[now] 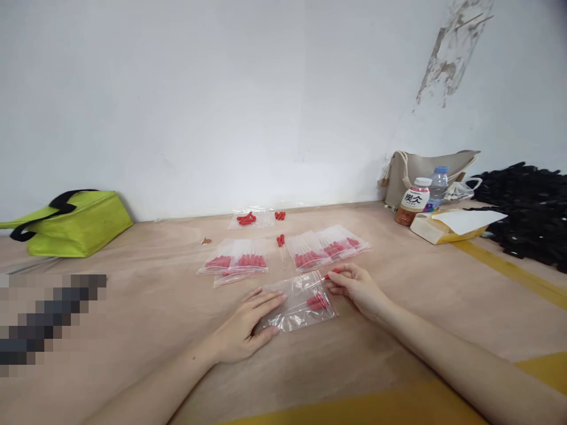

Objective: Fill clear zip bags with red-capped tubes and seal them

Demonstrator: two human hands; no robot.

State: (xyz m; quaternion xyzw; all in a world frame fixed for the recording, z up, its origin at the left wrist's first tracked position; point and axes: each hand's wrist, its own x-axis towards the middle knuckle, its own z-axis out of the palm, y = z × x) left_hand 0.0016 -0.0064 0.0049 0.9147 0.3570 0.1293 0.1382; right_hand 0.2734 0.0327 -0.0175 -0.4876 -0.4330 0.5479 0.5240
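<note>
A clear zip bag lies flat on the table, its mouth toward the right. Inside it are several droppers with red rubber bulbs. My left hand rests spread on the bag's left end. At the bag's mouth my right hand pinches a dropper by its red bulb, the thin clear stem pointing left into the bag. Just beyond lie two loose droppers. Filled bags are fanned out in a left group and a right group.
By the wall lie more red bulbs on clear plastic. A lime green bag stands at left. At right are a brown drink bottle, a water bottle, an open box, a beige bag and a black heap.
</note>
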